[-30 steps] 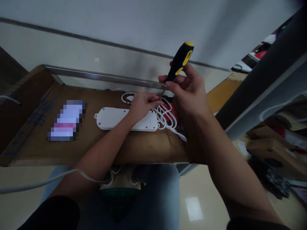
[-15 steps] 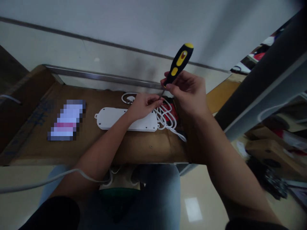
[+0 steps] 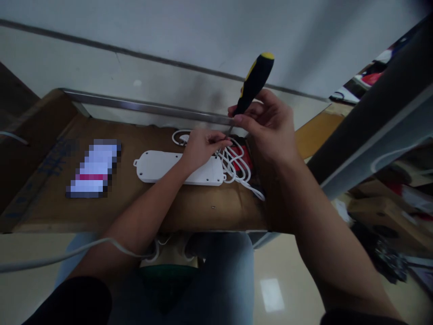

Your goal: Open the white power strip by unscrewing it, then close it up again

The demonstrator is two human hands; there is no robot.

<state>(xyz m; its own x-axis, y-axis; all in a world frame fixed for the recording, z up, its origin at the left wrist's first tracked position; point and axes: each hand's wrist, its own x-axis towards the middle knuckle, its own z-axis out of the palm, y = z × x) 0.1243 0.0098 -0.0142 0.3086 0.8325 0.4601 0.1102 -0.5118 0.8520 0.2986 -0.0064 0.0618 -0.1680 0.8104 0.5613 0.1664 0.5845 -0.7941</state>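
My right hand (image 3: 270,128) grips a black and yellow screwdriver (image 3: 255,81) low on its handle, between thumb and fingers. The handle leans up and to the right, and the shaft slants down to the left. My left hand (image 3: 204,146) pinches that shaft near its lower end, above the right part of a white power strip (image 3: 158,168). The strip lies underside up, with screw holes along its edges. The tip is by a hole near the far right corner; whether it sits in a screw is hidden. The strip's white cord (image 3: 245,169) lies coiled at its right end.
A phone (image 3: 94,169) with a blurred screen lies left on the cardboard-lined shelf (image 3: 135,212). One small screw (image 3: 213,207) lies near the front edge. Something red (image 3: 241,160) is under the cord. A metal rail (image 3: 142,106) runs behind; a dark post (image 3: 365,99) stands right.
The screwdriver handle has turned about its axis, so its yellow inlays now face left. My right fingers have shifted on it. My left hand stays at the shaft.
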